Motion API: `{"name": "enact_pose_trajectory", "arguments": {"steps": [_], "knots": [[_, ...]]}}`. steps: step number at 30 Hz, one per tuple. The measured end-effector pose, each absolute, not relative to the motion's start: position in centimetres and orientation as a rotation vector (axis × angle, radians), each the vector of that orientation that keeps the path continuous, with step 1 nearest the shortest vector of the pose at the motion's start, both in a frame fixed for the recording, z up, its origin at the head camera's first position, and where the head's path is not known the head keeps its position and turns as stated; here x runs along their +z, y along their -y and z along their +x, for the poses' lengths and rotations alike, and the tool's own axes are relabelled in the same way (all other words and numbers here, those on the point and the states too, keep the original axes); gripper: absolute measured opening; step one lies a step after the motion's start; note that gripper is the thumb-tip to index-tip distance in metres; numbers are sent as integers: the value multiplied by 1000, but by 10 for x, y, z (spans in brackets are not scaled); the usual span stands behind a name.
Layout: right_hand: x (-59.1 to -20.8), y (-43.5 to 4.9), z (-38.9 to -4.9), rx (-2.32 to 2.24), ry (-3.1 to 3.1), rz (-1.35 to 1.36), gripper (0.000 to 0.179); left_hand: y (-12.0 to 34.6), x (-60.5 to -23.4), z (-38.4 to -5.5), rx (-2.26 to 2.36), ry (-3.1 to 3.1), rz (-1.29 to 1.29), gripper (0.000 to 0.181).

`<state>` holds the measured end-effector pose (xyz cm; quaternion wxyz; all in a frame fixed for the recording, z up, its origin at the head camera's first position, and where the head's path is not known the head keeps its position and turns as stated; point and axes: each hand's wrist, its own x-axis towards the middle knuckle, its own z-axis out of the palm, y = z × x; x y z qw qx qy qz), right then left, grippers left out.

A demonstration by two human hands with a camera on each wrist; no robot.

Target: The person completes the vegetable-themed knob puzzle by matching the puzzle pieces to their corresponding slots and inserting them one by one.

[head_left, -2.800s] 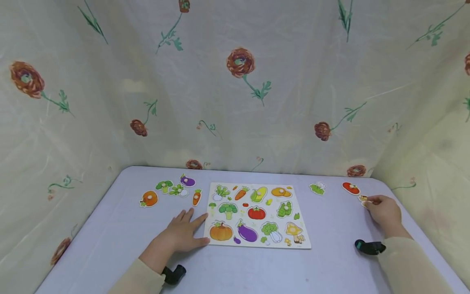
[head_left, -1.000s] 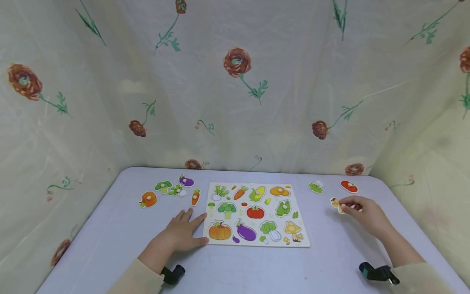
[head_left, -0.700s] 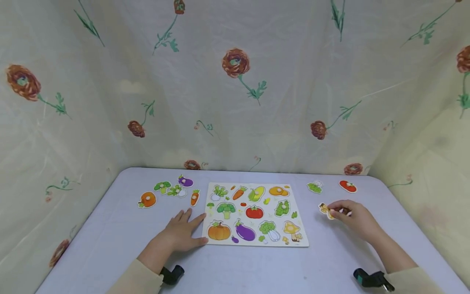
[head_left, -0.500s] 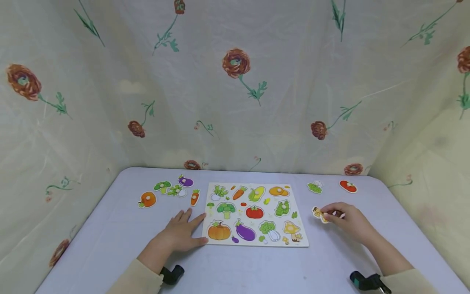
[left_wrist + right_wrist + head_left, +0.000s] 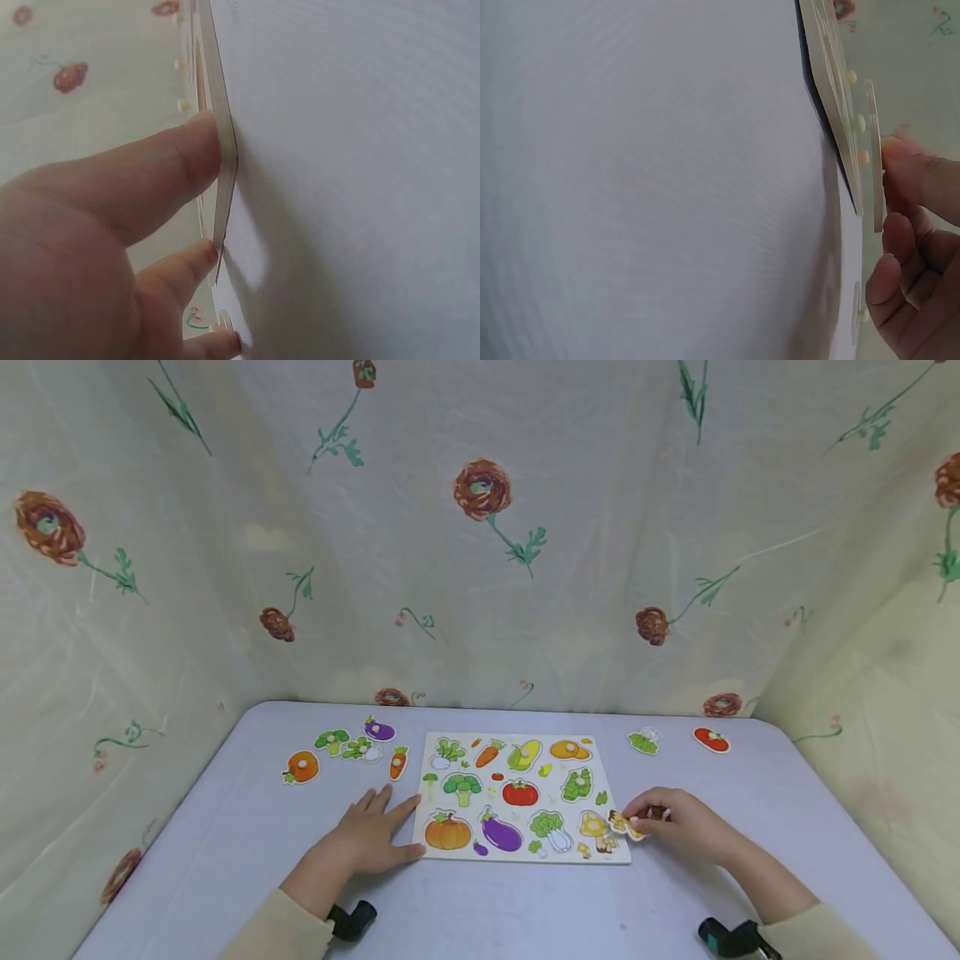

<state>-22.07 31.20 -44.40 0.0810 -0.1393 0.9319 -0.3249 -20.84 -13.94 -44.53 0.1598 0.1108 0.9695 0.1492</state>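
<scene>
A white vegetable puzzle board (image 5: 487,810) lies mid-table, with pictures of a pumpkin, eggplant, tomato and mushroom among others. My left hand (image 5: 372,837) rests with fingers spread at its left side, the thumb (image 5: 199,150) and another fingertip against the edge. My right hand (image 5: 686,822) pinches a yellow-and-brown mushroom puzzle piece (image 5: 619,823) between thumb and fingers. The piece overlaps the board's right edge beside the mushroom picture (image 5: 593,827). In the right wrist view the piece (image 5: 877,172) is seen edge-on, held a little above the board (image 5: 832,97).
Left of the board lie loose pieces: pumpkin (image 5: 302,767), broccoli (image 5: 332,741), radish (image 5: 360,749), eggplant (image 5: 379,730) and carrot (image 5: 398,762). On the right are a green vegetable piece (image 5: 643,742) and a tomato piece (image 5: 711,741). A flowered curtain (image 5: 480,610) surrounds the table.
My right hand has lifted the mushroom piece from beside the tomato piece and carried it left and nearer, to the board's right edge. The left hand has stayed at the board.
</scene>
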Motion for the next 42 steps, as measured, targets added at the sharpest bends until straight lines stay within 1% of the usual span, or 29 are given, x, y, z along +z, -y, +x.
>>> {"name": "enact_pose_trajectory", "arguments": {"steps": [16,30,34,42], "knots": [[-448,-291,-225,-930,-2664,-560,11,139,-445,-209,422,-2772,316,79],[-442,-281,-232,-879,-2637,-699,13,139,-449,-210,409,-2773,312,79],[-443,-279,-233,-851,-2656,-688,12,140,-453,-211,412,-2788,321,79],[-448,-274,-230,-862,-2748,-557,14,139,-451,-211,419,-2772,331,79]]}}
